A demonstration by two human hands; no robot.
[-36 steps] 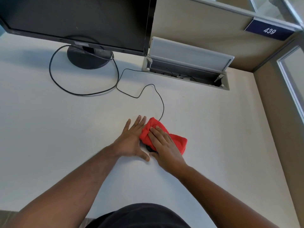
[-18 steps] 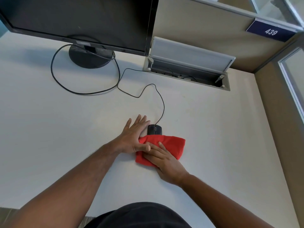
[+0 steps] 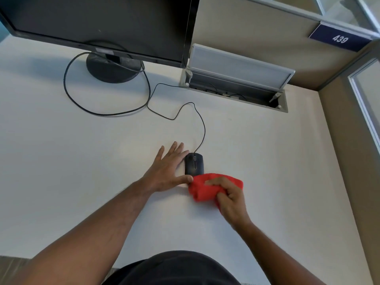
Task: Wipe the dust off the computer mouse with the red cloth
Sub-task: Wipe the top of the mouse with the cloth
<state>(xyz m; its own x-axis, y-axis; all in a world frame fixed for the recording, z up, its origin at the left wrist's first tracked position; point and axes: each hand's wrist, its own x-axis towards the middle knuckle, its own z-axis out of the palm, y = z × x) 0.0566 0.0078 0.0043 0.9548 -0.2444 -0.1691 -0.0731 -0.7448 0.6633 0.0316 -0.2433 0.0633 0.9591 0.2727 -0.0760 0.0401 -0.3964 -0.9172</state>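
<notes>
A black wired computer mouse point(image 3: 194, 163) lies on the white desk point(image 3: 61, 161), most of its top uncovered. The red cloth point(image 3: 205, 187) is bunched just in front of the mouse, covering its near end. My right hand point(image 3: 231, 197) grips the cloth from the right. My left hand point(image 3: 167, 169) rests flat on the desk against the mouse's left side, fingers spread, thumb touching the cloth's edge.
The mouse cable point(image 3: 202, 128) loops back toward a black monitor point(image 3: 102, 23) on its round stand point(image 3: 112, 68). An open cable hatch point(image 3: 236, 79) sits at the back right. Cubicle walls point(image 3: 349, 140) close the right side.
My right hand has dragged the red cloth off the mouse toward me and bunched it up, uncovering the mouse. My left hand has stayed beside the mouse.
</notes>
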